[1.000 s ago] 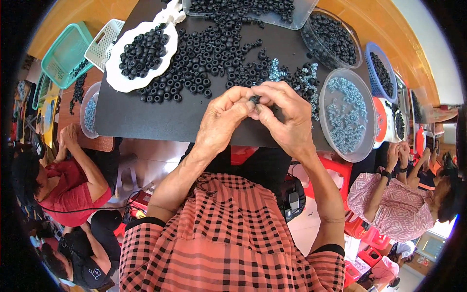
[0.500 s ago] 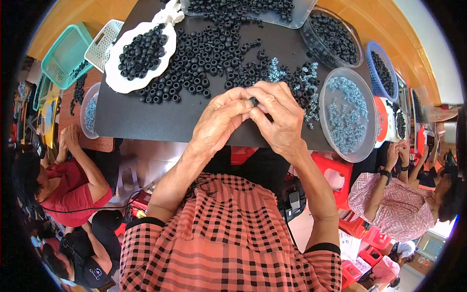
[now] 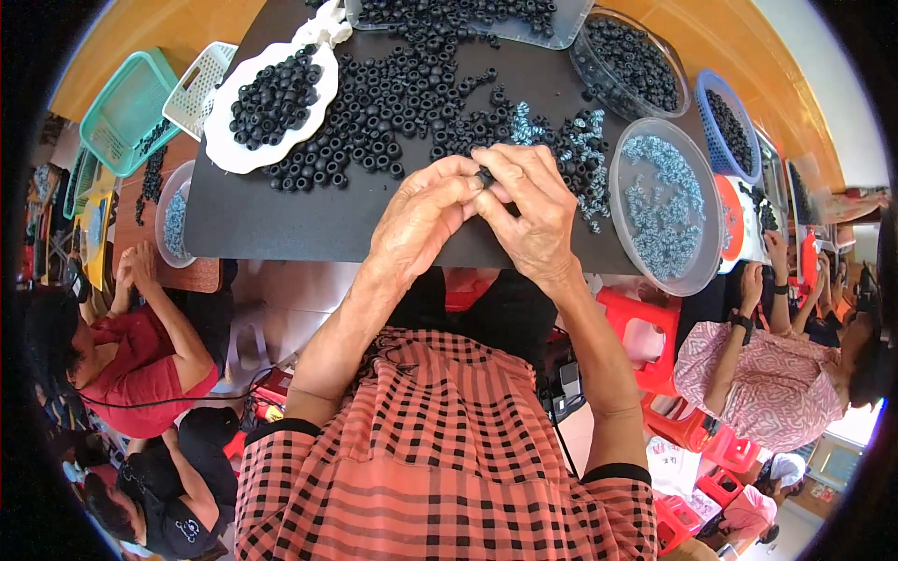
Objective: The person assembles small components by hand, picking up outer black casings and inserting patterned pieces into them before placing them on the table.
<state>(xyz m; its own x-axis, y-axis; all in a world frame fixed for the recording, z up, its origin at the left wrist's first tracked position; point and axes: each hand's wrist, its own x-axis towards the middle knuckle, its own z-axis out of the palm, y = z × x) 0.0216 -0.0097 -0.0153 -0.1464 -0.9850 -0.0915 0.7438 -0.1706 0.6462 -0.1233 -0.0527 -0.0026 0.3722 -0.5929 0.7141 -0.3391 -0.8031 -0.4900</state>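
A small black ring-shaped piece [image 3: 485, 177] sits between the fingertips of both hands, over the near edge of the dark table [image 3: 271, 229]. My left hand [image 3: 418, 215] pinches it from the left with thumb and finger. My right hand [image 3: 531, 210] closes on it from the other side. Whether a small spring is in it too, my fingers hide. Just beyond my hands lies a spread of loose black rings [image 3: 374, 117]. Small blue coiled springs [image 3: 589, 150] are mixed among the rings by my right hand.
A white scalloped dish [image 3: 224, 154] of black rings stands at left. To the right are a round clear tub [image 3: 625, 234] of blue springs, a clear bowl [image 3: 681, 98] of rings and a blue basket [image 3: 753, 154]. Other people [image 3: 154, 360] sit on both sides.
My hands have barely moved, still joined at the black piece, with the fingers slightly shifted around it. The whole view has tilted a little. At right, a co-worker's hands have moved apart.
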